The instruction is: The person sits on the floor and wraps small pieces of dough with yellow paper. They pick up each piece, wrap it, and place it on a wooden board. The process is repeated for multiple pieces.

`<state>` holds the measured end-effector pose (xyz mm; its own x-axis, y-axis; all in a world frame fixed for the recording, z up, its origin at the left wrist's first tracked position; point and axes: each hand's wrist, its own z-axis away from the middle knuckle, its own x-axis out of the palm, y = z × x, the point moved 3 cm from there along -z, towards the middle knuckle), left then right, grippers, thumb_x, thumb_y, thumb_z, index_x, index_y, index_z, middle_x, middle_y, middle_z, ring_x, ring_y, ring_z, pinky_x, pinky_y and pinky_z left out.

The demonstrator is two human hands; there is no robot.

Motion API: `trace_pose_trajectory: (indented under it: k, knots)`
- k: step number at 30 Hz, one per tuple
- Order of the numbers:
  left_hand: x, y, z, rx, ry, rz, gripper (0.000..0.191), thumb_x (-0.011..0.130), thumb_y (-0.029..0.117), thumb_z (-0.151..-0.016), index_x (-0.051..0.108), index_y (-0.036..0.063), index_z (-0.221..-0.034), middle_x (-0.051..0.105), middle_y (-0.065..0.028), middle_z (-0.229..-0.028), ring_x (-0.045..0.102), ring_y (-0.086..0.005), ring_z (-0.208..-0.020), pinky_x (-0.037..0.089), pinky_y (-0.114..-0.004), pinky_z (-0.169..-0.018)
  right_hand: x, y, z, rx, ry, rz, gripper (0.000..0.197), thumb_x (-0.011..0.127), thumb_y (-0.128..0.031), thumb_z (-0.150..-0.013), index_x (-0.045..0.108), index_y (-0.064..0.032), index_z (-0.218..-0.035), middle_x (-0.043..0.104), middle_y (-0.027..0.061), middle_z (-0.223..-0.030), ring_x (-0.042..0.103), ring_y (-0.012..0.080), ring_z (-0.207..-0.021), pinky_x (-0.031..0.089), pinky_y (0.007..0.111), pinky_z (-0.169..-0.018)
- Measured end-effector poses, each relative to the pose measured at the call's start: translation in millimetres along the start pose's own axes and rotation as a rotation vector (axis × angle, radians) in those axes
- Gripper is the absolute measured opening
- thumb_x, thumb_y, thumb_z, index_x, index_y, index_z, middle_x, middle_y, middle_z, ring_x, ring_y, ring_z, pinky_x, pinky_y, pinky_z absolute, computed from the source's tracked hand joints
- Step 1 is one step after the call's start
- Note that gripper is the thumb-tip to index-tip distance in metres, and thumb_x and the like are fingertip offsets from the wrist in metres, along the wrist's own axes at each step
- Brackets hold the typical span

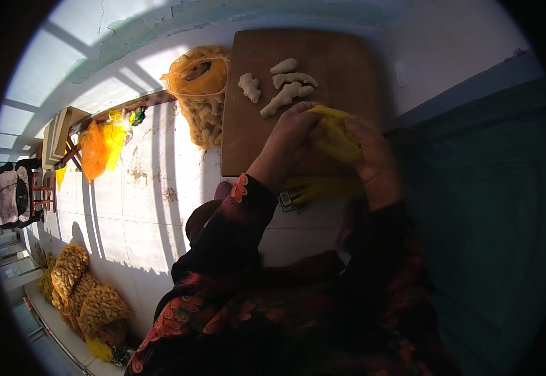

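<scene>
Both hands hold a yellow mesh bag (334, 134) over the near part of a brown board-like table top (343, 70). My left hand (289, 136) grips its left side, and my right hand (371, 150) grips the right side. The bag's lower part hangs past the near edge, with a printed tag (285, 200) at its end. Beyond my left hand lie several ginger roots: a long branching ginger root (284, 97), a curved ginger root (295, 79), a small ginger root (284, 66), and a separate ginger root (249, 88) to the left.
An orange mesh sack of ginger (202, 108) stands against the table's left side. Orange mesh bags (94, 150) and yellow mesh bags (114, 141) hang farther left. Full ginger sacks (85, 296) are piled at lower left. A seated person (12, 195) is at far left. A green panel (484, 211) stands at right.
</scene>
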<state>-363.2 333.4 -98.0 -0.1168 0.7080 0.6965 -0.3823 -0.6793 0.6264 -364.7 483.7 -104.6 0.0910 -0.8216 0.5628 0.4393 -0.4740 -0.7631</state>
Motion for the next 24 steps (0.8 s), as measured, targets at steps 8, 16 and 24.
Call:
trace_pose_trajectory:
  k: [8,16,24]
  knots:
    - [7.4,14.1,5.5,0.285,0.027,-0.53,0.018,0.056,0.011,-0.085,0.056,0.0021,-0.101,0.06,-0.0048,-0.09,0.058,-0.0092,-0.081,0.048,-0.022,-0.071,10.8,-19.0,11.4,-0.135,0.046,-0.099,0.022,0.06,-0.02,-0.088,0.06,-0.004,-0.103,0.062,0.0051,-0.097,0.061,0.013,-0.085,0.049,0.025,-0.076]
    - [54.5,64.5,53.6,0.777,0.119,-1.216,0.027,0.06,0.005,-0.077,0.057,-0.0003,-0.103,0.062,-0.0097,-0.094,0.061,-0.0179,-0.092,0.048,-0.028,-0.08,31.3,8.3,9.2,-0.035,0.19,0.17,0.03,0.059,-0.022,-0.087,0.058,-0.0019,-0.109,0.062,0.0061,-0.097,0.059,0.0122,-0.088,0.047,0.026,-0.077]
    - [119.7,37.3,167.9,0.236,-0.905,-0.344,0.016,0.058,0.001,-0.083,0.057,0.0006,-0.099,0.06,-0.0047,-0.085,0.057,-0.0105,-0.082,0.045,-0.023,-0.073,31.4,23.9,-5.2,0.001,0.107,0.07,0.033,0.059,-0.018,-0.086,0.056,-0.0016,-0.114,0.061,0.007,-0.103,0.06,0.0134,-0.092,0.048,0.027,-0.082]
